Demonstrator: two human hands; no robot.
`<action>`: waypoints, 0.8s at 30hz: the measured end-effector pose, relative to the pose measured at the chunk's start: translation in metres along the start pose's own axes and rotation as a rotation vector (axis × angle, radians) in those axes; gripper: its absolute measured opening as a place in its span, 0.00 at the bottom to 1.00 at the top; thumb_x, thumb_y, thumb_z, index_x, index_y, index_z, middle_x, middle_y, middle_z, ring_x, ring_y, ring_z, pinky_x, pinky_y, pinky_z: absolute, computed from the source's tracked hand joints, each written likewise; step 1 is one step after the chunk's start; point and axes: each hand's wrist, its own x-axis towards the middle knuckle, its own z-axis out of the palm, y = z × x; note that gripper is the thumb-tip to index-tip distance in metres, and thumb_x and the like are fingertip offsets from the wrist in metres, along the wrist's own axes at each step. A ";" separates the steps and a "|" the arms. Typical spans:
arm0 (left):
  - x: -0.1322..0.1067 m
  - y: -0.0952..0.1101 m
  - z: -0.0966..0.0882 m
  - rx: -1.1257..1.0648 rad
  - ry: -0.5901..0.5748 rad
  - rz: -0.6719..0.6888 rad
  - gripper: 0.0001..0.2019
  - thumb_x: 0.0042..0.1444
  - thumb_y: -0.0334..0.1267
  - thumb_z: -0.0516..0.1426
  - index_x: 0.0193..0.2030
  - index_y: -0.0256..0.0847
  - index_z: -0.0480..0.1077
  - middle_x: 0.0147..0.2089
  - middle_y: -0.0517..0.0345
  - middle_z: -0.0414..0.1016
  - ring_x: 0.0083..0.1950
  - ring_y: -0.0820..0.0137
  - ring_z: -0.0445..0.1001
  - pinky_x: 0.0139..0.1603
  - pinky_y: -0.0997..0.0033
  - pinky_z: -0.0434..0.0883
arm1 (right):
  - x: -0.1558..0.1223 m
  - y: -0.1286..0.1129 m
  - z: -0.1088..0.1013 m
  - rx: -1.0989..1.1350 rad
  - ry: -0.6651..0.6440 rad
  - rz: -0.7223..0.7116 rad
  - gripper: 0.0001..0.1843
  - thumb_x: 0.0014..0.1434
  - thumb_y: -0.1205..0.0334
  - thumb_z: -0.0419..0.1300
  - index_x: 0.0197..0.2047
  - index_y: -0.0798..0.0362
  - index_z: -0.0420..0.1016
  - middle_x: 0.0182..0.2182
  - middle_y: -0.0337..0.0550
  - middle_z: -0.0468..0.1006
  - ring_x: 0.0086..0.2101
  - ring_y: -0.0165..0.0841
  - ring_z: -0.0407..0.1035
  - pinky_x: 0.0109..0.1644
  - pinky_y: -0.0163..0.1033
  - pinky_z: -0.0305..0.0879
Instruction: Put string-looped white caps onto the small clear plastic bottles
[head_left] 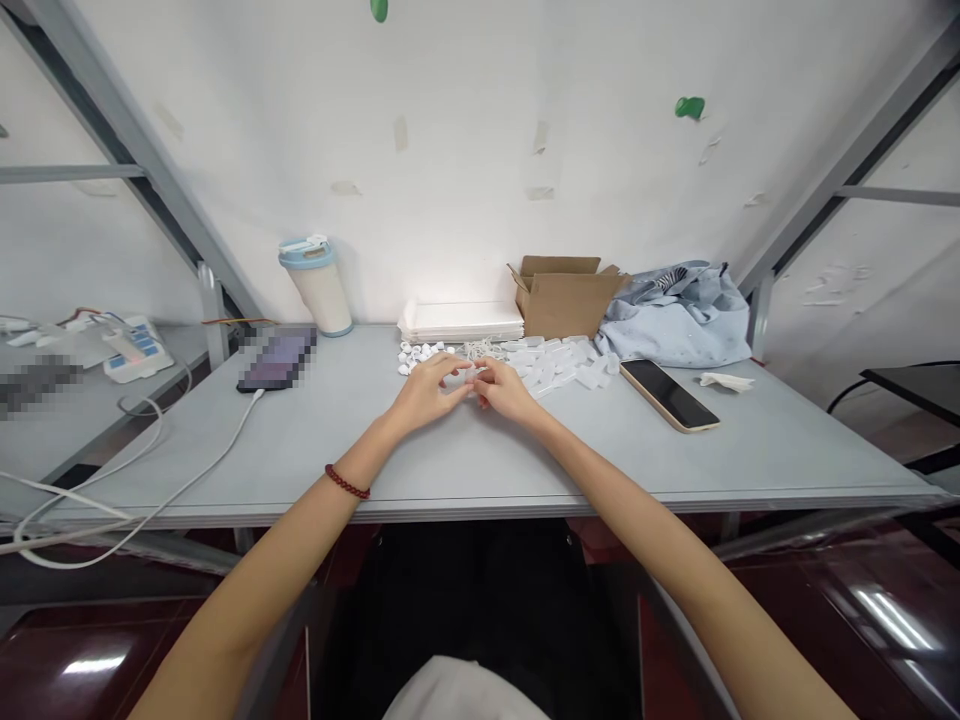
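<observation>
Worktop (480, 470) front edge lies at six o'clock, well apart from left hand (426, 390) and right hand (508, 390); loose translucent parts (566, 362) bound them at two o'clock. Fingers drawn narrow, both apparently pinch a small piece (472, 374) between their tips.

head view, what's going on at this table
A person's left hand and right hand come close together over the gray table; anything between them is too small to make out. Just beyond lie small white pieces, with translucent pieces spread to the right. An open cardboard box stands behind those.
</observation>
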 end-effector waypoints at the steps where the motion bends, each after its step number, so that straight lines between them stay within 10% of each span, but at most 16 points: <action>1: 0.000 0.000 0.000 0.016 -0.020 0.007 0.16 0.55 0.41 0.58 0.49 0.40 0.72 0.48 0.49 0.74 0.46 0.64 0.72 0.37 0.68 0.73 | 0.000 -0.001 0.000 0.017 -0.008 0.007 0.12 0.54 0.67 0.55 0.43 0.54 0.67 0.20 0.32 0.69 0.18 0.27 0.62 0.24 0.33 0.61; 24: -0.001 -0.002 -0.003 0.168 -0.084 0.107 0.20 0.51 0.40 0.63 0.52 0.43 0.71 0.54 0.50 0.74 0.56 0.57 0.67 0.54 0.52 0.68 | -0.003 -0.011 -0.002 0.261 -0.109 0.147 0.09 0.53 0.64 0.58 0.39 0.56 0.70 0.21 0.35 0.72 0.18 0.24 0.63 0.20 0.29 0.60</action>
